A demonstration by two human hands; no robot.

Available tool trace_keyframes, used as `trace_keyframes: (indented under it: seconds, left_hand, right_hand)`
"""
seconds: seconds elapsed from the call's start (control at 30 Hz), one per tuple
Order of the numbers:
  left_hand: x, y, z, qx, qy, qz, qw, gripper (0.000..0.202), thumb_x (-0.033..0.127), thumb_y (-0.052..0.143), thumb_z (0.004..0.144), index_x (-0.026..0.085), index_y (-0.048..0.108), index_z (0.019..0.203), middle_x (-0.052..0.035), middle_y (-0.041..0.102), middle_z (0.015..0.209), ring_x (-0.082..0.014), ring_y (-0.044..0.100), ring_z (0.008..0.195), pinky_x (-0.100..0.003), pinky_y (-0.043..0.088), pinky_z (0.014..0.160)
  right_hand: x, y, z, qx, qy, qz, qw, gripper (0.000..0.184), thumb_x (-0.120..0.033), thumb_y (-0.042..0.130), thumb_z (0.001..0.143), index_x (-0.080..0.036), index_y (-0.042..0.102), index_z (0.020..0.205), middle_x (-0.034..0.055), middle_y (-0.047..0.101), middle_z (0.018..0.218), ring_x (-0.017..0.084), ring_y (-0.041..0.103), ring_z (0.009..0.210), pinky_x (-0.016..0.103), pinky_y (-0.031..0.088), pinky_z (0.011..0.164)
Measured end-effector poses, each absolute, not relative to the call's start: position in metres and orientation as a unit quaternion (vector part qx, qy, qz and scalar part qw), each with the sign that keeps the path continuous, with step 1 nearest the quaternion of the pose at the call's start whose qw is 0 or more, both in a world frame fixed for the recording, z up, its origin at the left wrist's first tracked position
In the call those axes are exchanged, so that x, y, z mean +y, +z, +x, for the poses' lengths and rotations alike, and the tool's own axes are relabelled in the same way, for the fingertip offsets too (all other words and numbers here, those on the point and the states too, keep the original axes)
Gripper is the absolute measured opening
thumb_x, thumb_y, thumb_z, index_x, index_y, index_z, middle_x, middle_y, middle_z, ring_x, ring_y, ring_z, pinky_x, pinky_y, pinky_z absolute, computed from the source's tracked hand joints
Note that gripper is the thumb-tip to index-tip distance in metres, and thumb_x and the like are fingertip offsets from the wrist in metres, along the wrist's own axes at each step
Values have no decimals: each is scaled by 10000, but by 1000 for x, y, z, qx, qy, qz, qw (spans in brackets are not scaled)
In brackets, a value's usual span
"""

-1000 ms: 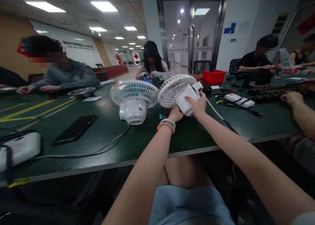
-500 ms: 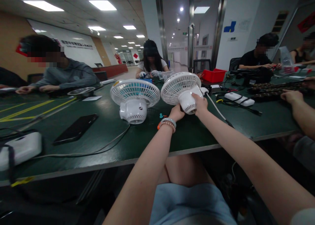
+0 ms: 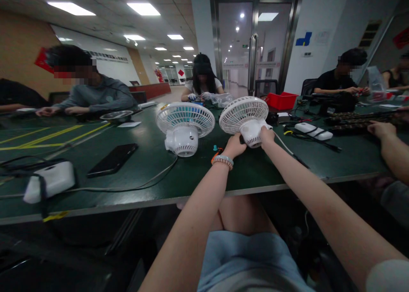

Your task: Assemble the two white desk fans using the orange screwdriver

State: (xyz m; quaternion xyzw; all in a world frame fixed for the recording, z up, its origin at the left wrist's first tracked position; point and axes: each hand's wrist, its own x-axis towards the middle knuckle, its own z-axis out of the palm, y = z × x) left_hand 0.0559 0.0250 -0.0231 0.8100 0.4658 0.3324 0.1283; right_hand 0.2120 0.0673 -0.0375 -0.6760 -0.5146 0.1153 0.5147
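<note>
A white fan (image 3: pixel 244 113) leans, grille toward the far side, with its motor housing facing me. My left hand (image 3: pixel 235 146) grips the lower left of that housing, its fingertips partly hidden. On the housing's right side, my right hand (image 3: pixel 267 136) is closed around the edge. Just left stands a second white fan (image 3: pixel 184 141) with bluish blades behind its grille, touched by neither hand. A small teal piece (image 3: pixel 215 147) lies on the table near my left wrist.
A black phone (image 3: pixel 112 160) and a white power strip (image 3: pixel 53 180) lie to the left. Rightward are another white power strip (image 3: pixel 313 131) with black cable and a red bin (image 3: pixel 281 100). People sit around the green table (image 3: pixel 159 197); a co-worker's hand (image 3: pixel 381 129) rests at the right.
The view has swung a little to the left, so everything sits further right. The fan in my hands appears slightly lower, and both hands have kept hold of it.
</note>
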Motion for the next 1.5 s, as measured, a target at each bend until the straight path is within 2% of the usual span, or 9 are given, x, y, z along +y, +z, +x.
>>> trace_keyframes:
  seconds: [0.23, 0.33, 0.5, 0.73, 0.93, 1.1, 1.23, 1.4, 1.5]
  left_hand:
    - [23, -25, 55, 418, 356, 829, 102, 542, 108, 561, 641, 118, 532, 1182, -109, 597, 1201, -221, 549, 1103, -333, 408, 986]
    - [19, -24, 54, 424, 351, 829, 99, 538, 126, 566, 653, 127, 529, 1190, -106, 598, 1198, -228, 554, 1096, -333, 417, 976]
    - [14, -20, 51, 438, 336, 828, 97, 531, 121, 549, 659, 120, 532, 1190, -117, 614, 1167, -241, 573, 1066, -321, 434, 947]
    - [11, -18, 52, 459, 330, 820, 88, 487, 166, 555, 680, 144, 546, 1166, -105, 617, 1157, -230, 562, 1074, -345, 426, 954]
    - [-6, -6, 45, 495, 376, 783, -30, 366, 156, 502, 718, 124, 568, 1077, -116, 607, 1087, -226, 529, 1045, -357, 413, 948]
    - [-26, 18, -4, 483, 338, 797, -133, 316, 138, 470, 751, 141, 562, 1053, -105, 580, 1058, -232, 489, 1060, -365, 395, 951]
    - [-30, 30, -49, 509, 320, 773, -201, 275, 119, 441, 761, 136, 575, 1001, -121, 574, 1013, -252, 484, 1034, -394, 402, 924]
    - [-21, 19, -64, 490, 290, 792, -219, 303, 83, 434, 736, 133, 584, 995, -132, 563, 1040, -253, 472, 1055, -398, 401, 938]
    - [-14, 6, -61, 461, 273, 824, -186, 299, 77, 444, 721, 118, 606, 969, -132, 570, 1040, -236, 483, 1060, -376, 399, 967]
  right_hand:
    - [38, -28, 191, -355, 193, -748, 527, 834, -587, 392, 790, 26, 297, 1348, 305, 437, 1257, 355, 438, 1201, 445, 374, 957]
    - [21, -24, 182, -410, 164, -737, 512, 1045, -637, 566, 650, -106, 119, 1431, 268, 302, 1350, 362, 375, 1251, 439, 345, 982]
    - [11, -17, 185, -455, 159, -731, 484, 955, -594, 648, 577, -265, 264, 1387, 169, 226, 1339, 344, 442, 1191, 403, 355, 984]
    - [9, -12, 185, -436, 179, -729, 496, 902, -548, 662, 567, -234, 327, 1343, 164, 137, 1366, 347, 439, 1182, 411, 373, 966]
    - [4, -13, 184, -500, 176, -734, 425, 870, -550, 575, 677, -169, 243, 1385, 229, -7, 1445, 375, 462, 1169, 460, 353, 963]
    - [-11, -9, 190, -534, 60, -751, 384, 867, -581, 534, 721, -98, 243, 1381, 285, 81, 1438, 442, 411, 1182, 591, 280, 941]
    - [-36, 21, 175, -581, -86, -667, 458, 725, -466, 505, 790, -125, 260, 1380, 235, 156, 1447, 429, 266, 1269, 634, 219, 944]
    - [-32, 55, 120, -791, -120, -488, 349, 337, -274, 413, 853, -131, 581, 1108, 165, 541, 1154, 305, 457, 1113, 455, 313, 960]
    - [-8, 47, 86, -836, -91, -468, 270, 288, -242, 400, 857, -140, 641, 976, 146, 611, 1029, 251, 545, 979, 343, 403, 840]
